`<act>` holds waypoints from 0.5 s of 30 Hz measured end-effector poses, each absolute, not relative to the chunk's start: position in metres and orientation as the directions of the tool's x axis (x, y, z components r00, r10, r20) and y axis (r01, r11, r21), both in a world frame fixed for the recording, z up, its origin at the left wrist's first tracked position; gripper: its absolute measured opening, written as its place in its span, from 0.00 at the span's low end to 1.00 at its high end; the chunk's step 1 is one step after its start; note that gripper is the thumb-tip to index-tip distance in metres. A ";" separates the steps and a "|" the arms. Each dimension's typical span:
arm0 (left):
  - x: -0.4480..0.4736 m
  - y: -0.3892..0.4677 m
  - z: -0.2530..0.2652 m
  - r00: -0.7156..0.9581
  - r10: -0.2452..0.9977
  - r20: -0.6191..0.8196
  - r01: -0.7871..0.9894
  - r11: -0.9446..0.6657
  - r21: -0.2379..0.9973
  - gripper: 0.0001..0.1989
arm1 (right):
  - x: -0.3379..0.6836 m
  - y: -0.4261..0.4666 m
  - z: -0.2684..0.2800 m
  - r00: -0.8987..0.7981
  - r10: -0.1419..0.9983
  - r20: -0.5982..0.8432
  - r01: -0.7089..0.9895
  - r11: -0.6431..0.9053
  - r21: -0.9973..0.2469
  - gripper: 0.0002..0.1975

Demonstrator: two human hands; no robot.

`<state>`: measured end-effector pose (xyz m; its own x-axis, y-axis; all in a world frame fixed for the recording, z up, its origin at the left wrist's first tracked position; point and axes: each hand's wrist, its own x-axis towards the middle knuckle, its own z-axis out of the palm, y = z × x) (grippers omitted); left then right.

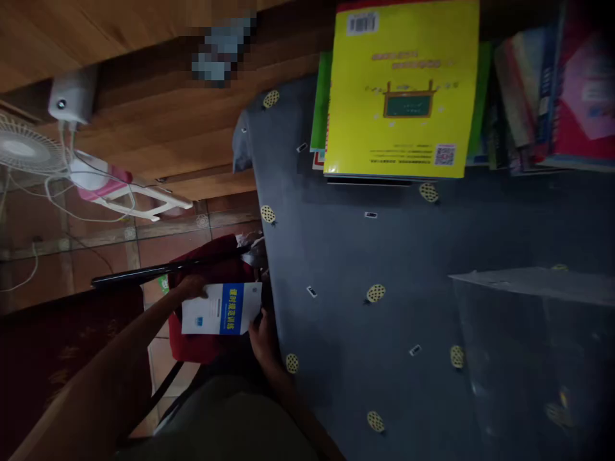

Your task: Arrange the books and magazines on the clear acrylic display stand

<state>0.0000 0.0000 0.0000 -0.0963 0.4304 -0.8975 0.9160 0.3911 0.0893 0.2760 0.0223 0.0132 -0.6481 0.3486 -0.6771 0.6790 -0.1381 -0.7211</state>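
Low beside the bed, a white workbook with a blue title band (206,314) lies flat between my two hands. My left hand (193,287) closes on its upper left edge. At the lower right corner, my right hand (260,330) grips the same workbook with thumb and fingers partly in shadow. Directly beneath the workbook is a red fabric item (185,342), possibly a bag, mostly covered by it. A dark glossy tube (144,274) runs just above my left hand.
On the patterned grey bed sheet (336,256) rest a yellow book pile (403,128), several more books (533,96) and a clear plastic bag (523,346). A fan (29,147), a white box with cables (72,96) and a dark red surface (57,358) are leftward.
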 end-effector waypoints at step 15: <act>0.011 -0.014 0.153 0.003 0.650 -0.760 0.637 0.585 0.503 0.10 | 0.238 0.062 0.077 -0.836 0.099 -0.540 0.540 -0.031 -0.841 0.20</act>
